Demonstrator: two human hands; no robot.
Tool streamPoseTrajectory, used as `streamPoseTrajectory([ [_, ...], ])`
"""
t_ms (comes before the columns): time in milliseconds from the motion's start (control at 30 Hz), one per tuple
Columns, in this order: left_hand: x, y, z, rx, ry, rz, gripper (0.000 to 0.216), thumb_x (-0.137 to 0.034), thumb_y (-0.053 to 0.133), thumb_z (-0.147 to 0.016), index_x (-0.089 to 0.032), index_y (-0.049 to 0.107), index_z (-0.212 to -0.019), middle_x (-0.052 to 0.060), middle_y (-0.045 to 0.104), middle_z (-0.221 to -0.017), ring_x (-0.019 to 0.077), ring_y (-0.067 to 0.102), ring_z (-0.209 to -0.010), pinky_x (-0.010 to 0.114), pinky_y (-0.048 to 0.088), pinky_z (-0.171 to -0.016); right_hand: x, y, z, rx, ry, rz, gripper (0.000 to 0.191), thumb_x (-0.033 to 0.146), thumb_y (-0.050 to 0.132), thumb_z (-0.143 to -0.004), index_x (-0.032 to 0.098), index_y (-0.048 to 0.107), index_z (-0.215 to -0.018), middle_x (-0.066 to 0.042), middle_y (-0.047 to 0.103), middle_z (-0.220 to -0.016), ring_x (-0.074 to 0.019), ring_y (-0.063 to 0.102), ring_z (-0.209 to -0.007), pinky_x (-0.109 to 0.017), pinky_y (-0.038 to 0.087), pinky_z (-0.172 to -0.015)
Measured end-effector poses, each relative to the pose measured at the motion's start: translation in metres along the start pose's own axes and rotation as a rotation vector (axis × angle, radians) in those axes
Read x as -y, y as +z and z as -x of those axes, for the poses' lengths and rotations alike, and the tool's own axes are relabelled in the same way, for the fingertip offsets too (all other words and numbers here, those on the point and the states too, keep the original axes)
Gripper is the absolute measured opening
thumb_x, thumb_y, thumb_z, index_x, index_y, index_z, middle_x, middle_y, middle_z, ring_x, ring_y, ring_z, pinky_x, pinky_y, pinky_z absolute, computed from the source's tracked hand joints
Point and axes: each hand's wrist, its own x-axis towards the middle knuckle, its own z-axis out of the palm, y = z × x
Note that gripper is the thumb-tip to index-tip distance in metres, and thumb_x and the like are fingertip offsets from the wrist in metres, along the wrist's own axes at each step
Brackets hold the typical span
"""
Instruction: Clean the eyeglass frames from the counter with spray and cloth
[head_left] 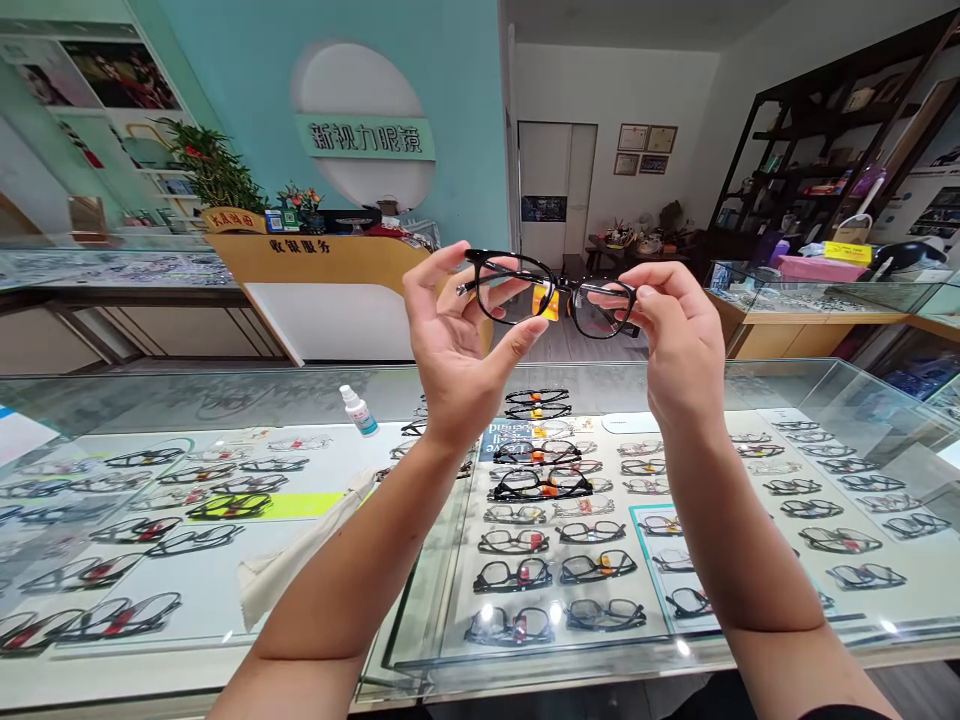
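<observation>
Two grips, arms outstretched: left hand [459, 362] and right hand [684, 345] pinching black eyeglasses [562, 284] at opposite ends above glass counter [585, 668].

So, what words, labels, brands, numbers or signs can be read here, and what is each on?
"新视力眼镜": on the wall sign.
"收银服务": on the front of the wooden counter.
Too small, blurred or covered to read surely: the gold plaque, the bottle label, the framed sheets, the yellow box, the printed card among the displayed frames, and any print on the held glasses' orange tag.
</observation>
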Motion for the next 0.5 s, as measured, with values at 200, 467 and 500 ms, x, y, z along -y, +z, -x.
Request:
streamPoseTrajectory([
  [200,-0.006,-0.009,-0.009,0.103,-0.006,0.058,0.095,-0.072,0.093,-0.077,-0.045,0.046,-0.155,0.007,0.070,-0.140,0.0343,0.075,-0.131,0.057,0.065,-0.110,0.015,-0.008,-0.004,0.140,-0.006,0.082,0.015,0.025,0.068,-0.097,0.027,0.081,-0.103,-0.003,0.083,-0.113,-0.0219,0.075,-0.114,-0.043,0.059,-0.107],
  [467,-0.018,-0.016,-0.015,0.250,-0.033,0.074,0.092,-0.066,0.096,-0.078,-0.045,0.048,-0.155,0.006,0.069,-0.144,0.0285,0.081,-0.117,0.046,0.070,-0.104,0.023,-0.010,-0.006,0.462,0.182,-0.058,0.020,0.044,0.084,-0.095,0.025,0.086,-0.092,-0.006,0.087,-0.113,-0.0214,0.077,-0.106,-0.040,0.062,-0.097],
  [500,-0.019,-0.018,-0.016,0.264,-0.025,0.057,0.093,-0.067,0.096,-0.079,-0.045,0.047,-0.156,0.006,0.071,-0.142,0.0284,0.082,-0.116,0.046,0.070,-0.103,0.023,-0.010,-0.006,0.477,0.200,-0.076,0.021,0.045,0.085,-0.095,0.025,0.086,-0.092,-0.006,0.087,-0.111,-0.0215,0.077,-0.105,-0.040,0.062,-0.097],
])
